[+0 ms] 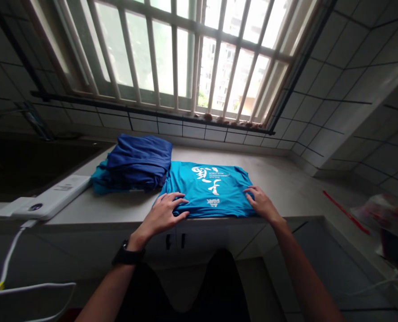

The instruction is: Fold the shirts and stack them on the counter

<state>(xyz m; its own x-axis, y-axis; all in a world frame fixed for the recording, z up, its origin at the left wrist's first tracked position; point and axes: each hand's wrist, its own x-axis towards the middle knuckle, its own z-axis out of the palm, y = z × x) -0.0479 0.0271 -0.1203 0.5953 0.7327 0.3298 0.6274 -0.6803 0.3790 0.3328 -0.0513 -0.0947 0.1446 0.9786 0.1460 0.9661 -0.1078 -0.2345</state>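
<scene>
A bright blue T-shirt (188, 190) with white lettering lies folded into a rough rectangle at the front of the countertop. My left hand (165, 208) rests on its left front corner, fingers spread over the cloth. At the opposite side, my right hand (259, 203) touches the shirt's right edge with its fingertips, the fingers slightly curled and apart. Left of the shirt sits a pile of folded clothes (141, 156), dark blue on top with teal cloth beneath; it touches the shirt's left edge.
A white power bank (56, 194) with a white cable (12, 255) lies on the counter (269, 167) at left, near a dark sink (24, 165). Off to the right are a red strip (346, 212) and a clear plastic bag (385, 212). A barred window (188, 53) is behind.
</scene>
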